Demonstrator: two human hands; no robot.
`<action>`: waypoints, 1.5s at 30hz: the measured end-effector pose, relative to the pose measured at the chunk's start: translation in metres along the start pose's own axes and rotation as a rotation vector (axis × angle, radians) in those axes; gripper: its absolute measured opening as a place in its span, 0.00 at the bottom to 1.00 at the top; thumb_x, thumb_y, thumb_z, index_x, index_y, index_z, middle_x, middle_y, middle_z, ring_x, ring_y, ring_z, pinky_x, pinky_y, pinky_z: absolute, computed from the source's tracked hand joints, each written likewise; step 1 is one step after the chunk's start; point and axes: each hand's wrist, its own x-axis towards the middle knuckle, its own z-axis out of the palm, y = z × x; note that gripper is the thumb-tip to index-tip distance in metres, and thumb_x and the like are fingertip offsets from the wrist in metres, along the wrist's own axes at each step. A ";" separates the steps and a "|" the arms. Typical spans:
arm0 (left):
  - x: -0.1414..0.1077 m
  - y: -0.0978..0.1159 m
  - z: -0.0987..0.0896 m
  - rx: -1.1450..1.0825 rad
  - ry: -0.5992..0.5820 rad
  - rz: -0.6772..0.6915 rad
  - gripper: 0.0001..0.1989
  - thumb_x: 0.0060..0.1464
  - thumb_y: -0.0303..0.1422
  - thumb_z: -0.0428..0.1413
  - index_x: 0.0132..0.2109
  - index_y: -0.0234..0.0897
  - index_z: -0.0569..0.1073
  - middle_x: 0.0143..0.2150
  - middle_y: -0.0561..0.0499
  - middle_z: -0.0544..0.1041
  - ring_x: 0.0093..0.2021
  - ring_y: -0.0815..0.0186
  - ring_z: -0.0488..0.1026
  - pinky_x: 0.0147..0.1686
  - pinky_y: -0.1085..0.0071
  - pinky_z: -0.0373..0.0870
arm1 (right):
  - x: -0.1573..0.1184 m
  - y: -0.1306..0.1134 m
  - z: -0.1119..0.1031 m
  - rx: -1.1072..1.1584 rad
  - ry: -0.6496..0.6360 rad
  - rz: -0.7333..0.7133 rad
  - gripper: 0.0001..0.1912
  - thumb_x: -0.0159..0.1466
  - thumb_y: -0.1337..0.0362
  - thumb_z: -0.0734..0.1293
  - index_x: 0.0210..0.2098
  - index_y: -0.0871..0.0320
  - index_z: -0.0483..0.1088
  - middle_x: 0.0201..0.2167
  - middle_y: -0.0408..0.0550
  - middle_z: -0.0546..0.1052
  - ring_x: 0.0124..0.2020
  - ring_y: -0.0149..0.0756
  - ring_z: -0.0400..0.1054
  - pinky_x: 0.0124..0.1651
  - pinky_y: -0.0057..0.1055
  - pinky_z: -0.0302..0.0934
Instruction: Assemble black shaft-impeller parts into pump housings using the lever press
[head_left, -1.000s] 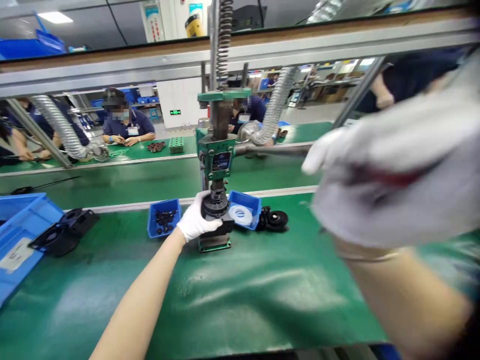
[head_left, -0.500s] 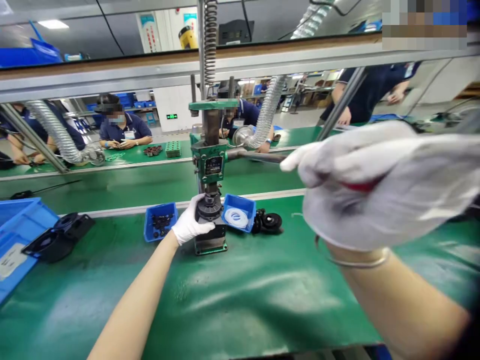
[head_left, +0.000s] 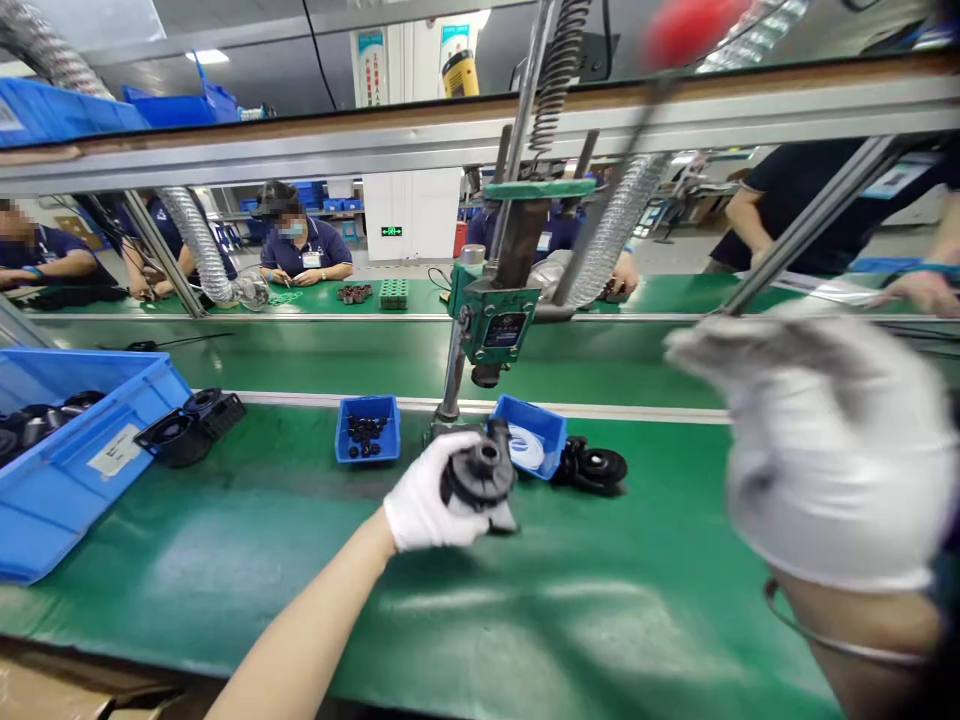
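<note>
My left hand (head_left: 435, 500), in a white glove, grips a round black plastic blower housing (head_left: 484, 470) with a hub in its middle and a short spout. The housing is in front of the green hand press (head_left: 495, 320), apart from its ram and hiding most of its base. The press lever (head_left: 619, 190) stands raised, its red knob (head_left: 694, 30) blurred at the top. My right hand (head_left: 840, 450), also gloved and smeared by motion, is away from the lever on the right. Its fingers stretch leftward and nothing shows in them.
Small blue bins hold black parts (head_left: 366, 435) and white rings (head_left: 525, 448). Black round parts (head_left: 596, 465) lie to the right. At left stand a large blue crate (head_left: 90, 470) and black housings (head_left: 191, 428). Co-workers (head_left: 306, 245) sit beyond the metal frame.
My left hand has taken the blower housing off the press base toward me. The right hand has let go of the lever, which has swung up with the ram. The view has shifted left.
</note>
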 end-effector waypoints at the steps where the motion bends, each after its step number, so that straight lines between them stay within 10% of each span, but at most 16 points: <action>1: -0.015 0.002 0.002 0.024 -0.056 0.017 0.42 0.36 0.27 0.66 0.60 0.38 0.61 0.59 0.42 0.69 0.59 0.52 0.68 0.63 0.55 0.61 | -0.011 0.008 0.005 -0.005 -0.003 0.064 0.21 0.71 0.52 0.55 0.62 0.30 0.52 0.58 0.43 0.69 0.61 0.48 0.64 0.62 0.58 0.58; 6: -0.059 -0.013 -0.002 0.029 -0.391 -0.111 0.46 0.32 0.37 0.71 0.61 0.42 0.65 0.61 0.43 0.69 0.60 0.50 0.69 0.62 0.53 0.62 | -0.074 0.043 0.047 -0.122 -0.580 0.068 0.27 0.66 0.53 0.63 0.64 0.49 0.58 0.63 0.52 0.65 0.63 0.52 0.61 0.62 0.57 0.60; 10: -0.060 -0.016 -0.019 0.109 -0.448 -0.146 0.35 0.47 0.36 0.66 0.61 0.44 0.66 0.63 0.45 0.68 0.64 0.53 0.64 0.64 0.53 0.60 | -0.097 0.042 0.074 -0.097 -0.805 0.031 0.33 0.63 0.54 0.67 0.64 0.57 0.59 0.64 0.58 0.63 0.64 0.52 0.58 0.64 0.52 0.59; 17: -0.080 -0.012 -0.016 0.346 -0.371 -0.312 0.54 0.41 0.31 0.66 0.70 0.38 0.46 0.68 0.36 0.58 0.67 0.48 0.58 0.65 0.48 0.57 | -0.098 0.034 0.081 -0.064 -0.800 0.111 0.38 0.56 0.52 0.74 0.61 0.59 0.63 0.60 0.59 0.67 0.60 0.52 0.63 0.62 0.47 0.60; 26: -0.092 -0.011 -0.004 0.407 -0.389 -0.282 0.51 0.42 0.32 0.65 0.69 0.41 0.48 0.65 0.40 0.58 0.65 0.49 0.60 0.63 0.51 0.60 | -0.109 0.033 0.074 -0.345 -0.842 0.050 0.41 0.63 0.40 0.63 0.66 0.60 0.57 0.41 0.58 0.74 0.40 0.50 0.70 0.43 0.42 0.64; 36: -0.094 -0.011 0.002 0.559 -0.411 -0.299 0.52 0.47 0.39 0.63 0.71 0.41 0.40 0.64 0.39 0.58 0.62 0.48 0.62 0.61 0.51 0.63 | -0.099 0.048 0.054 -0.125 -0.855 0.072 0.27 0.74 0.52 0.50 0.65 0.60 0.56 0.46 0.55 0.76 0.45 0.43 0.70 0.50 0.41 0.63; 45: -0.087 -0.013 -0.003 0.614 -0.459 -0.336 0.52 0.49 0.40 0.62 0.71 0.46 0.39 0.64 0.41 0.58 0.62 0.50 0.62 0.62 0.51 0.62 | -0.107 0.049 0.067 -0.103 -0.889 0.122 0.33 0.69 0.49 0.62 0.67 0.58 0.53 0.50 0.56 0.76 0.46 0.46 0.73 0.45 0.37 0.64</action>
